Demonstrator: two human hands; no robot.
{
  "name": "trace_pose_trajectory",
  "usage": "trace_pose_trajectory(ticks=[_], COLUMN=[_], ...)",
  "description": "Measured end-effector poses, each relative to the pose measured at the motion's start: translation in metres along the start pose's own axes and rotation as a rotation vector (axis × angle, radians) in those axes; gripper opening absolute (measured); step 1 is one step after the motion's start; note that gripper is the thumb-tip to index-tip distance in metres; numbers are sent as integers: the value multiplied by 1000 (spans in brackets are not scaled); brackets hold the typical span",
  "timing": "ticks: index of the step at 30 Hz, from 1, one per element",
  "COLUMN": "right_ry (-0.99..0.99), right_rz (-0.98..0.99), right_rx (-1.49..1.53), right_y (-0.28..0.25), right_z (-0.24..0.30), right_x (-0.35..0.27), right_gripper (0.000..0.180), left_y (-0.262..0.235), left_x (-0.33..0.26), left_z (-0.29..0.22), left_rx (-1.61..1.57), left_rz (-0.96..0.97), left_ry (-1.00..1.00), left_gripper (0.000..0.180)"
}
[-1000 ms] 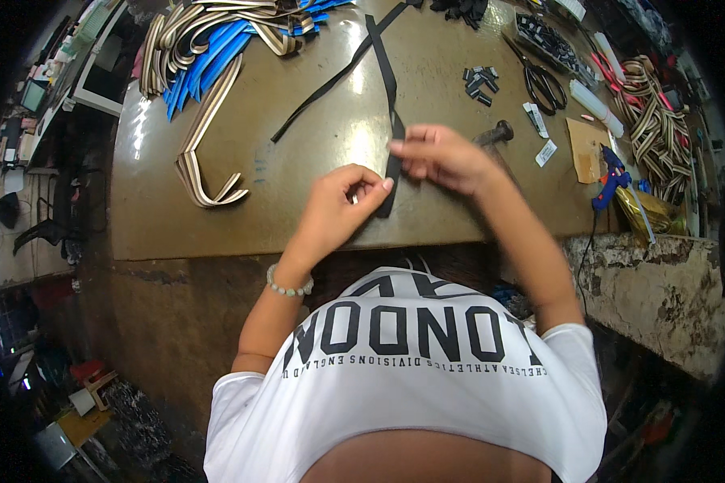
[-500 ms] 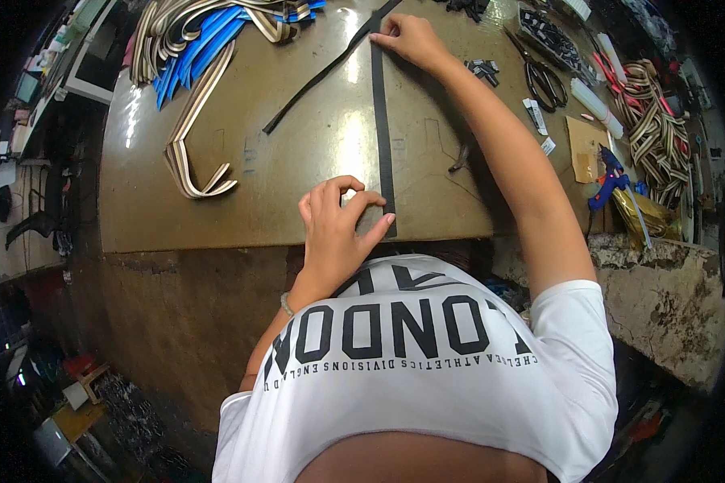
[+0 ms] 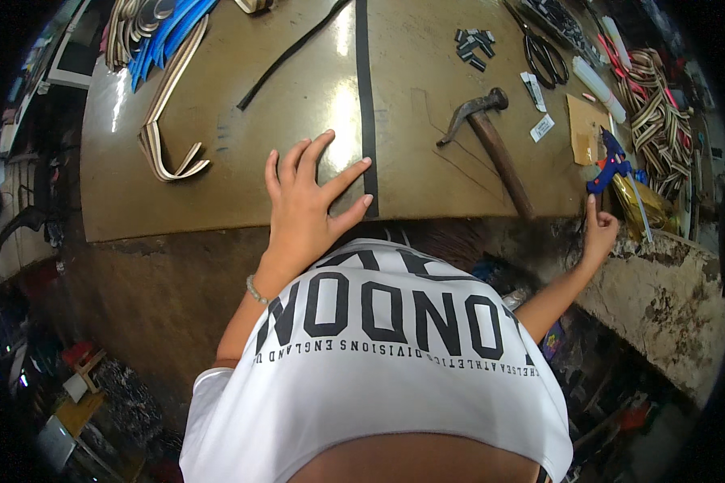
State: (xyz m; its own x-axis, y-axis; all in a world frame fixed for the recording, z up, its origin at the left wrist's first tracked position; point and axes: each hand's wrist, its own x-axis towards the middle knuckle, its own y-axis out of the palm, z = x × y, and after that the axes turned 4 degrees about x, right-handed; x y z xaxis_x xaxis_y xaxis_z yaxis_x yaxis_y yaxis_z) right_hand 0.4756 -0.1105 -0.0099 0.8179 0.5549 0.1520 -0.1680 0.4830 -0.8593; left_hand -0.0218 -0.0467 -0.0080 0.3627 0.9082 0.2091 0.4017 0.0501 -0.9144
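Note:
A long black strap point(image 3: 366, 97) lies straight from the far edge of the view to the table's front edge. My left hand point(image 3: 304, 193) is spread open beside it, with the forefinger and thumb tips on the strap near its front end. At the right, my right hand point(image 3: 600, 232) is by the table's front edge, just below a blue glue gun point(image 3: 611, 166). Its forefinger stretches towards the glue gun while the other fingers curl loosely. I see nothing held in it.
A hammer point(image 3: 495, 149) lies right of the strap, with small black pieces point(image 3: 474, 48) beyond. Scissors point(image 3: 544, 60), white labels point(image 3: 533, 92) and cardboard point(image 3: 586, 129) are farther right. Striped straps point(image 3: 167, 97) and blue strips point(image 3: 165, 40) lie left, near a thin black strip point(image 3: 290, 56).
My right hand has let go of the strap's far part and come back to the glue gun, uncovering the hammer. My left hand's fingers have spread wider at the strap's front end.

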Motion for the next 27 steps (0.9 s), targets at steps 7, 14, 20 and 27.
trace_pose_trajectory(ticks=[7, 14, 20, 27], right_ry=[-181, -466, -1013, -935], right_rz=[-38, 154, 794, 980], right_rx=[728, 803, 637, 441], right_y=[47, 13, 48, 62], right_z=[13, 167, 232, 248], right_x=[52, -28, -105, -96], right_gripper=[69, 38, 39, 40], left_y=[1, 1, 1, 2], left_x=[0, -2, -1, -2], left_z=[0, -1, 1, 2], left_rx=[31, -5, -19, -30], left_rz=[-7, -25, -26, -41], left_ry=[15, -12, 1, -14], left_gripper=[41, 42, 42, 41])
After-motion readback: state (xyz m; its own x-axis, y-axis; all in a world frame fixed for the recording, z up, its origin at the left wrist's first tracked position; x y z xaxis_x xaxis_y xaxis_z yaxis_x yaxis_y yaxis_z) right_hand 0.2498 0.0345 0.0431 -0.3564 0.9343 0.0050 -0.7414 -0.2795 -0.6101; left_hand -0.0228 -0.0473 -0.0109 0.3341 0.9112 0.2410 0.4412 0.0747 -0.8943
